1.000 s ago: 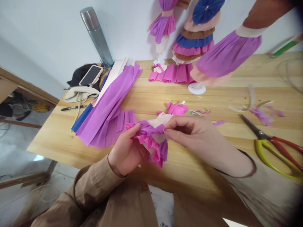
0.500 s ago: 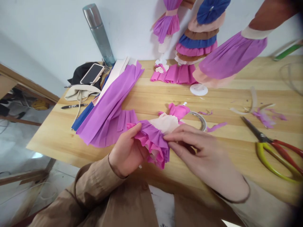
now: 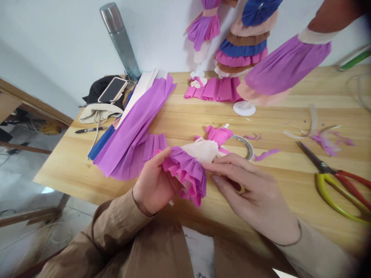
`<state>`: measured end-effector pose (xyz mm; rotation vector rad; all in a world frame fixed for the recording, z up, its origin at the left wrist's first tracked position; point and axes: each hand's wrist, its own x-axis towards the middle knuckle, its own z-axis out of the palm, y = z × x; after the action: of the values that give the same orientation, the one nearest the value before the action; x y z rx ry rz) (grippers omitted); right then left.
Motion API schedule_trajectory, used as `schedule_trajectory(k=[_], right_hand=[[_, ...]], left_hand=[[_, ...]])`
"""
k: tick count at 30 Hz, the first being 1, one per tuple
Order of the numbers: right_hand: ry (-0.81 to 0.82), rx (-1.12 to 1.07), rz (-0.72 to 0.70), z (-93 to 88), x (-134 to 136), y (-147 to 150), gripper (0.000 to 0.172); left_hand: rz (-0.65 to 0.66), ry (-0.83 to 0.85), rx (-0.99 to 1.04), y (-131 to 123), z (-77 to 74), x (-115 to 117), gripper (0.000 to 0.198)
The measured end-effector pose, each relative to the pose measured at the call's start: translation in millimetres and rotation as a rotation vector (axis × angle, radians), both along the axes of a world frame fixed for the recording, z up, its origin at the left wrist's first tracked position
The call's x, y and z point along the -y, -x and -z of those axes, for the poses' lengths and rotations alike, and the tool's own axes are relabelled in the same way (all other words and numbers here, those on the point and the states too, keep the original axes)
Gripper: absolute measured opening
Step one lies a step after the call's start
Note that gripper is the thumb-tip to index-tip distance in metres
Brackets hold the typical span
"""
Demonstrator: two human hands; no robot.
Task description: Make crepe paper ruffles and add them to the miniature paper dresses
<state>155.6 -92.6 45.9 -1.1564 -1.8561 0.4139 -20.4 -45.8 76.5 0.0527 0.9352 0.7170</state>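
Note:
A small crepe-paper dress, its skirt in purple and pink ruffles [image 3: 188,166] below a cream band and a bright pink top, lies tilted in my left hand [image 3: 159,179]. My left thumb presses on the purple ruffle while the other fingers are behind it, partly hidden. My right hand [image 3: 252,197] is at the dress's right side. Its index fingertip touches the upper edge of the purple ruffle, and the thumb stands apart from it. Between the two I see nothing held. Behind the dress lies a roll of tape [image 3: 246,146], partly covered.
Scissors [image 3: 327,170] with red and yellow handles lie at right, near purple scraps [image 3: 324,144]. Folded purple crepe paper [image 3: 130,135], a pen [image 3: 90,130], a phone [image 3: 113,90] and a steel flask [image 3: 121,42] are at left. Paper dresses [image 3: 243,48] stand along the wall.
My right thumb has parted from the index finger and come away from the purple ruffle. The left hand keeps its hold, with the dress nearly in place.

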Motion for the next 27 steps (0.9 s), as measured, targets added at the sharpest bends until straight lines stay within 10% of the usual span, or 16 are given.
schedule_trajectory(k=[15, 22, 27], right_hand=[[0.235, -0.038, 0.153, 9.2, -10.4, -38.0, 0.013], [0.785, -0.197, 0.329, 21.9, -43.1, -53.7, 0.045], [0.862, -0.167, 0.421, 24.2, -64.0, -60.3, 0.059]], left_hand=[[0.000, -0.035, 0.215, 3.1, 2.6, 14.8, 0.061], [-0.018, 0.058, 0.237, -0.7, 4.4, 20.3, 0.062], [-0.058, 0.042, 0.191, -6.3, 4.3, 29.6, 0.055]])
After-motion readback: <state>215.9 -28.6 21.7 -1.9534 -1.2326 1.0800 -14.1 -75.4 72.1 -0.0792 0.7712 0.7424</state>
